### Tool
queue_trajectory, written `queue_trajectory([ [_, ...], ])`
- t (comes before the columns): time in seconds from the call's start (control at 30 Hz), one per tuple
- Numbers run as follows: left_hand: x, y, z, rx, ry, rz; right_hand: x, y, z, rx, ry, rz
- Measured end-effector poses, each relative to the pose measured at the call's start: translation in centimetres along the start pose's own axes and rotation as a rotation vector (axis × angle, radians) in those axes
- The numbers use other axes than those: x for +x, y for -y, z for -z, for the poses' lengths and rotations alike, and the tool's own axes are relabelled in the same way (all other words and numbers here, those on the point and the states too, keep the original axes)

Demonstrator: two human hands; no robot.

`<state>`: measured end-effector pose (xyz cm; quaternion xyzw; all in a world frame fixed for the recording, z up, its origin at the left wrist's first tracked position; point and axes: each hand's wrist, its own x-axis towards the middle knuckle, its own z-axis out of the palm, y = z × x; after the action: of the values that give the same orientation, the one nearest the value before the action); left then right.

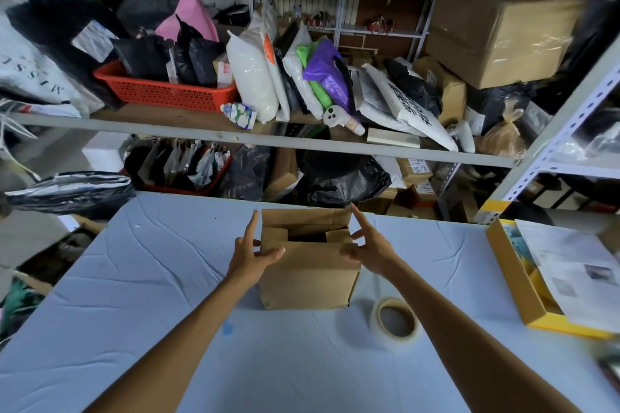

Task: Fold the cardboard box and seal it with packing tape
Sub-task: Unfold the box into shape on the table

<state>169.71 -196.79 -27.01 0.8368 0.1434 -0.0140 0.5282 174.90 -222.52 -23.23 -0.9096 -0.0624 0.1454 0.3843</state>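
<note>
Bare forearms run up from the bottom edge of the frame to the task piece: a small brown corrugated cardboard box, standing at centre frame on a pale blue cloth-covered table. Top half-closed: side flaps turned in, near flap leaning over them, far flap still upright, dark gap between. Left hand at the box's left upper corner, fingers spread and straight, touching the near flap, clamped on nothing. Right hand mirrors it at the right upper corner, index finger up along the far flap, fingers apart; whether the lower fingers hook the flap edge is too blurred to tell. Judgement: box likely light, stiff in the panels but springy at the creases, and prone to sliding on the cloth. Best taken by pressing flat on the two long flaps near the seam, one palm holding them down while the other fetches tape. Roll of pale packing tape lies flat just right of and below the box. Shallow yellow-edged cardboard tray with printed sheets sits at right edge, cut off. Grey metal shelving fills the upper frame, crowded with bagged parcels and a red plastic basket. Box interior, bottom seam and the tape's free end not visible.
</note>
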Motion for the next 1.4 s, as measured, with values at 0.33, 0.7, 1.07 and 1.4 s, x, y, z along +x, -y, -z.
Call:
queue_trajectory([
  [0.33, -0.1, 0.0, 0.9, 0.010, -0.054, -0.144, -0.4, -0.4, -0.7, 0.121, -0.125, 0.031],
  [0.7, -0.1, -0.4, 1.0, 0.004, -0.152, -0.162, -1.1, 0.0, -2.6, 0.202, -0.287, 0.007],
  [1.07, 2.1, -0.2, 1.0, -0.007, -0.197, -0.112, 0.6, -0.2, -3.0, 0.192, -0.334, 0.060],
  [1.4, 1.3, -0.4, 1.1, -0.024, -0.202, -0.095, 0.7, -0.6, -2.7, 0.187, -0.322, 0.047],
])
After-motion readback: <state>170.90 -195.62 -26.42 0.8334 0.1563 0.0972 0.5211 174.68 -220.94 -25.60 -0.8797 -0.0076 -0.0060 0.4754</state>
